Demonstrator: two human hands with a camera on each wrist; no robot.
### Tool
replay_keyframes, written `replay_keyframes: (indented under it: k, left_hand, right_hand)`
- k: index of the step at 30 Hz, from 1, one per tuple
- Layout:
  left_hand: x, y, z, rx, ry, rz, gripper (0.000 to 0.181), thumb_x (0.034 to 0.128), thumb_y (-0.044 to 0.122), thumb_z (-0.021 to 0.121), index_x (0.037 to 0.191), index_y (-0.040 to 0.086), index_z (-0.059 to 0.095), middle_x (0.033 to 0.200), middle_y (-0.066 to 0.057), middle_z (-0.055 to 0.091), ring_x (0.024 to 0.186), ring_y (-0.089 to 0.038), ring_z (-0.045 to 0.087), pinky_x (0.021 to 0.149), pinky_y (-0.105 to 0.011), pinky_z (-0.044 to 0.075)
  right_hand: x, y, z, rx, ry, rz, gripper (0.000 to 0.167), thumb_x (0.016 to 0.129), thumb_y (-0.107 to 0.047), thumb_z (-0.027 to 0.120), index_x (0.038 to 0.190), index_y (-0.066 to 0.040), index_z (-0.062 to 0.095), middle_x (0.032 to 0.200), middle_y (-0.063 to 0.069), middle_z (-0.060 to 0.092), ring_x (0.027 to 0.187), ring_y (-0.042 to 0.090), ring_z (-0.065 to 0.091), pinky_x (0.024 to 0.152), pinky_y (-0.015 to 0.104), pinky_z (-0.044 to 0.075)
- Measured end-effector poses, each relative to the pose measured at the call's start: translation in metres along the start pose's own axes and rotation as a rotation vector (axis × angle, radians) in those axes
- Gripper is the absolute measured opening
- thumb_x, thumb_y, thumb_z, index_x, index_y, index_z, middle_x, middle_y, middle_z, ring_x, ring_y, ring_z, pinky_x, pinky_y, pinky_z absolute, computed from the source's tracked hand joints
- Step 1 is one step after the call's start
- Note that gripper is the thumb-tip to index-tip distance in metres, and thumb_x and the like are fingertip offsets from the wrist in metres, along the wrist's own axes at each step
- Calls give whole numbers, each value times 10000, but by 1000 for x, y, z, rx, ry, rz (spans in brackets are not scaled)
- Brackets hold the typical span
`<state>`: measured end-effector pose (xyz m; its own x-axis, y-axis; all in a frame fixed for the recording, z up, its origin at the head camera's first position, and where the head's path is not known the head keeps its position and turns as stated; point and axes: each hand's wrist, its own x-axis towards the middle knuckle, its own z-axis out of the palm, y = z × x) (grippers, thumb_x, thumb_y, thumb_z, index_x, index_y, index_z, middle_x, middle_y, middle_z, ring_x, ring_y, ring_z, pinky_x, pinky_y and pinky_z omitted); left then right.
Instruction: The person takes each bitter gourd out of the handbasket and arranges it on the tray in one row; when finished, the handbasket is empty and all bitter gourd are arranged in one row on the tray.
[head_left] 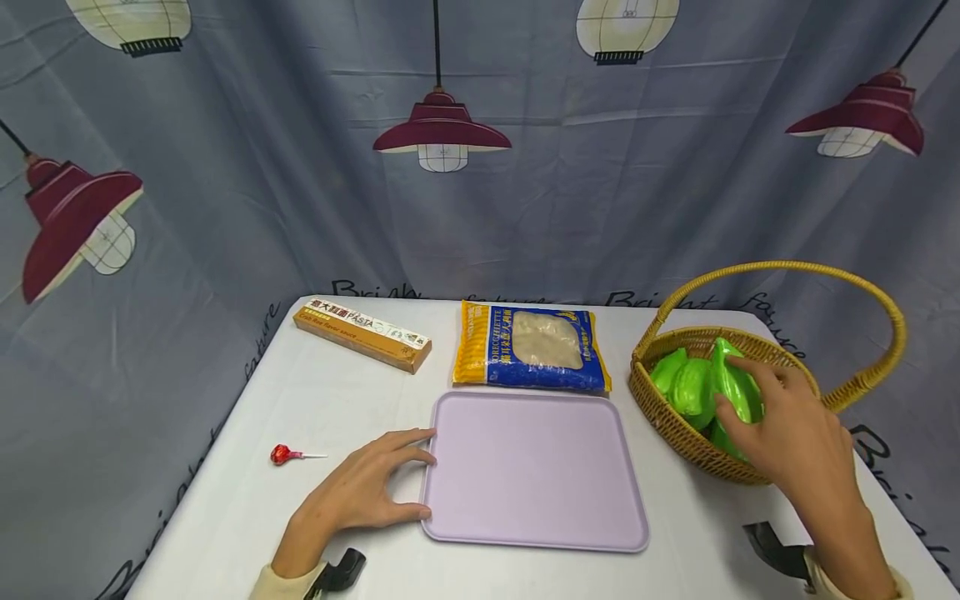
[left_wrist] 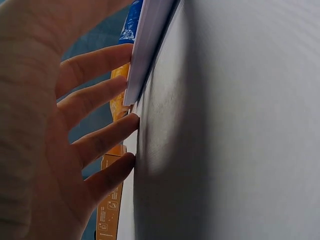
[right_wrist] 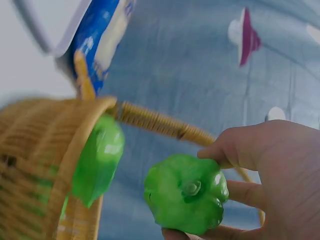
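My left hand (head_left: 367,485) is at the left edge of a pale purple tray (head_left: 536,471), with its spread fingertips and thumb touching the rim. In the left wrist view, the fingers (left_wrist: 97,95) look extended against the side of the tray (left_wrist: 150,45). On the right, my right hand (head_left: 798,425) reaches over a wicker basket (head_left: 675,437) and grips a shiny green pepper (head_left: 731,385). The right wrist view shows this lobed pepper (right_wrist: 185,195) between thumb and fingers, stem end facing the camera. Other green peppers (head_left: 690,392) lie in the basket.
A blue and yellow pasta bag (head_left: 525,346) lies behind the tray. Left of it is an orange-brown pasta box (head_left: 363,333). A red lollipop (head_left: 281,455) rests near the left hand. The basket's tall handle (head_left: 772,267) arches up behind the right hand.
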<state>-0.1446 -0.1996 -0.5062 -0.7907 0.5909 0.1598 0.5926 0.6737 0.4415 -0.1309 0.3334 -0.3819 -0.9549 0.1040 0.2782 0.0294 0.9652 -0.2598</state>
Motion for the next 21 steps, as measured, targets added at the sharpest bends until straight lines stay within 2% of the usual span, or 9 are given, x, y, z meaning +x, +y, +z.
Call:
replay_keyframes:
  k: [1, 4, 7, 14, 19, 21]
  left_hand:
    - [0, 0, -1, -3, -4, -5, 577, 812, 640, 871, 1271, 314, 746, 1630, 106, 517, 1484, -191, 515, 1197, -475, 479]
    - [0, 0, -2, -15, -11, -10, 585, 810, 631, 877, 1283, 315, 742, 1638, 110, 507, 1495, -183, 502, 1210, -466, 467]
    - [1, 1, -2, -23, -9, -7, 586, 812, 626, 878, 1288, 313, 741, 1640, 110, 503, 1496, -183, 501, 1211, -466, 465]
    - [1, 0, -3, -22, -6, -13, 590, 810, 638, 874, 1291, 323, 740, 1638, 125, 501, 1493, -173, 501, 1210, -465, 467]
    - [0, -1, -1, -21, -12, -14, 595, 817, 671, 852, 1295, 337, 737, 1635, 132, 504, 1488, -169, 506, 1201, -466, 477]
    - [-1, -1, 0, -15, -12, -15, 599, 814, 678, 851, 1295, 339, 737, 1636, 137, 502, 1489, -166, 505, 1204, -462, 474]
  right_hand:
    - [-1, -5, 1, 21, 22, -30, 619, 992, -363, 718, 1539, -125, 552, 1419, 425, 474, 634, 426, 571, 427, 483, 410]
    - [-2, -19, 4, 84, 70, -114, 582, 955, -294, 765, 1479, -97, 603, 1355, 365, 536, 788, 437, 638, 477, 427, 437]
    - [-2, -34, 8, 146, 77, -172, 576, 929, -254, 797, 1450, -87, 618, 1328, 317, 565, 906, 436, 661, 566, 412, 478]
    - [1, -66, 30, 249, 37, -267, 614, 897, -224, 858, 1440, -67, 617, 1287, 304, 619, 956, 464, 725, 675, 504, 594]
    - [1, -80, 49, 310, -31, -282, 606, 913, -207, 849, 1442, -47, 601, 1293, 307, 621, 988, 442, 716, 685, 475, 610]
    - [2, -86, 57, 337, -64, -286, 601, 915, -195, 847, 1438, -40, 596, 1292, 307, 616, 975, 410, 733, 664, 422, 624]
